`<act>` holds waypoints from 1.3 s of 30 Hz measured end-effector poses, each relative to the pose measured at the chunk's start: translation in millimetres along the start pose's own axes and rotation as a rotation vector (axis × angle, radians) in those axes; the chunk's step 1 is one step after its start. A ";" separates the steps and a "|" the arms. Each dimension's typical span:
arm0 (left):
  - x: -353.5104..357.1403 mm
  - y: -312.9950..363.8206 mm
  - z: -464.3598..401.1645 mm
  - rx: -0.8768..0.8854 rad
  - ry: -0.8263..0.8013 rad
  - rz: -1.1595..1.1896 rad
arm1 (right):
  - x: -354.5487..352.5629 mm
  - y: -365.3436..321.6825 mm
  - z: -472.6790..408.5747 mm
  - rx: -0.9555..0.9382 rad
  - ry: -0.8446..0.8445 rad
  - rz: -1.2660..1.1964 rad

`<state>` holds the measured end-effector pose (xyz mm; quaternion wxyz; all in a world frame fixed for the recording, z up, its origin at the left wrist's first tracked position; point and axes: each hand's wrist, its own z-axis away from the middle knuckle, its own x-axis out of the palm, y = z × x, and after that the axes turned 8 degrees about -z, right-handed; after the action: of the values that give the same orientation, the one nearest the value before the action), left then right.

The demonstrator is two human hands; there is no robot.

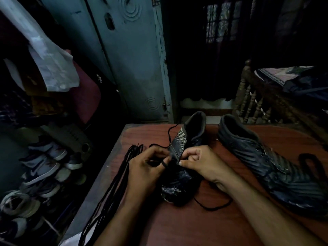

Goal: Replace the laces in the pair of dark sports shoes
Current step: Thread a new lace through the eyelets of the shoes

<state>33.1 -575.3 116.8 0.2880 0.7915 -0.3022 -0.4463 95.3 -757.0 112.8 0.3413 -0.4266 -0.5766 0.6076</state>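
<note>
Your left hand (145,167) pinches the lace (164,165) tip at the near shoe (179,174) mid-table; your right hand (198,162), fingers curled, holds the tongue (177,144) edge. The lace is limp and light, so grip close to its stiff tip

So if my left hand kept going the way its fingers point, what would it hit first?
Probably the tongue of the near shoe. The left hand pinches a lace and points right, toward the right hand; the tongue stands between them, though depth is unclear.
</note>
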 end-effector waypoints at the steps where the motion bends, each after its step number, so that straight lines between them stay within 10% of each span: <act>1: 0.4 -1.2 -0.7 0.000 -0.009 0.001 | -0.2 0.5 -0.4 0.003 0.001 -0.003; 39: -0.9 -6.3 -2.9 -0.035 -0.164 0.054 | 0.6 -0.8 0.4 -0.040 0.090 0.066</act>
<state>36.7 -569.9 114.0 0.2881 0.7387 -0.3382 -0.5068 94.7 -756.6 113.5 0.3383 -0.4788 -0.5583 0.5871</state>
